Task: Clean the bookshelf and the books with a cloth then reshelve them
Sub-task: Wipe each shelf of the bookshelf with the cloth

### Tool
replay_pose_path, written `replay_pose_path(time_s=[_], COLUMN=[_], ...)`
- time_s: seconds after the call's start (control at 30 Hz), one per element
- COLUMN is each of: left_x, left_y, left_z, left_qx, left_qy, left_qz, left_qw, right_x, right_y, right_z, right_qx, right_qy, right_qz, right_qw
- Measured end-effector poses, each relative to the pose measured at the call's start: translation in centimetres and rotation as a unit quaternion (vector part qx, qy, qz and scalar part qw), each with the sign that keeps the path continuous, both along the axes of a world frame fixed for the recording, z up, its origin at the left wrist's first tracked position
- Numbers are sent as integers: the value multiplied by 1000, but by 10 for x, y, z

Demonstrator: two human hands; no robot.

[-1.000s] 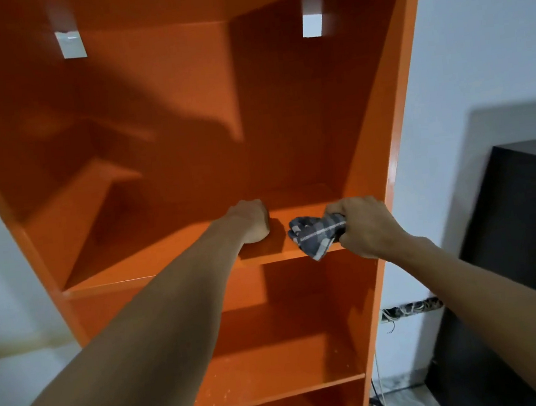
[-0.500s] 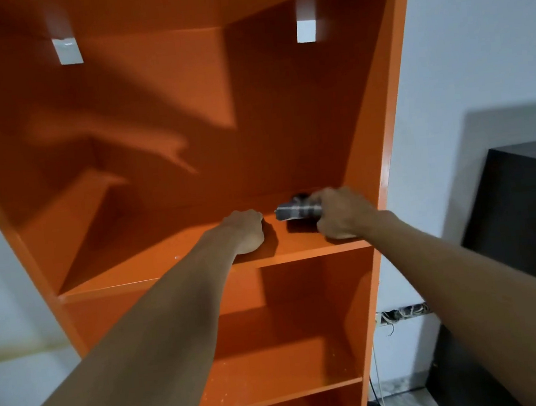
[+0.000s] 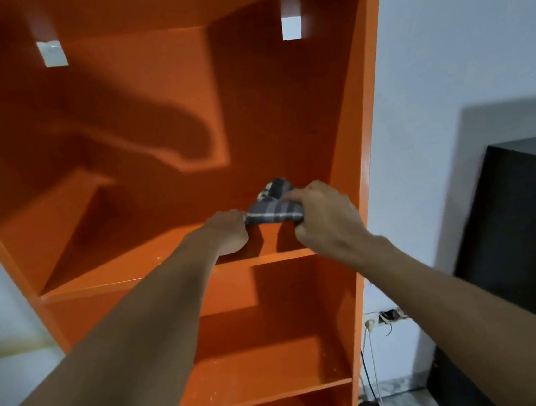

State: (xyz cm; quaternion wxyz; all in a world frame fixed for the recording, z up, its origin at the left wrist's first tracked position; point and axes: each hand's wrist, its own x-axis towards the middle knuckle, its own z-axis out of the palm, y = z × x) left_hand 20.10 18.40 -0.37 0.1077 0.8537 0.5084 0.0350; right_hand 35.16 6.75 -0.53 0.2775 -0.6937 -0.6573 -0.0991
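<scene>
An orange bookshelf (image 3: pixel 368 159) fills the view, and no books show on its shelves. A grey checked cloth (image 3: pixel 273 207) hangs just above the right part of the upper shelf board (image 3: pixel 128 270). My right hand (image 3: pixel 324 220) grips the cloth's right end. My left hand (image 3: pixel 228 231) holds the cloth's left end with curled fingers; the fingertips are hidden. The cloth is stretched between the two hands.
A lower shelf board (image 3: pixel 271 377) carries pale specks of dust. Right of the shelf are a white wall, a dark cabinet (image 3: pixel 525 242), and a wall socket (image 3: pixel 384 318) with cables running down to the floor.
My right hand lifted the cloth off the back of the shelf board and brought it leftwards. My left hand, which was resting on the board, now holds the cloth's other end.
</scene>
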Motion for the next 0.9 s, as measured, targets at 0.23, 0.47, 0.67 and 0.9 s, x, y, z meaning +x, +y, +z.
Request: replay_pose_path(time_s=[0.23,0.47,0.67,0.9], left_x=[-1,-7,-24,-95], left_y=[-1,0,-7,0], left_z=[-2,5,16,21], left_qx=[-5,-10,48,11], left_qy=[-27,-33,-53,-13], left_qz=[12,-8,33,100], left_qw=[1000,999,997,995], right_x=[4,-25,12,-37], right_y=[31,-43,19,37], right_z=[-17,-22,0,-24], right_qx=[-111,-25,-48,-136], right_qy=[-59,66,-15,-70], right_qz=[-84,68,-39,-97], right_qw=[989,995,998,984])
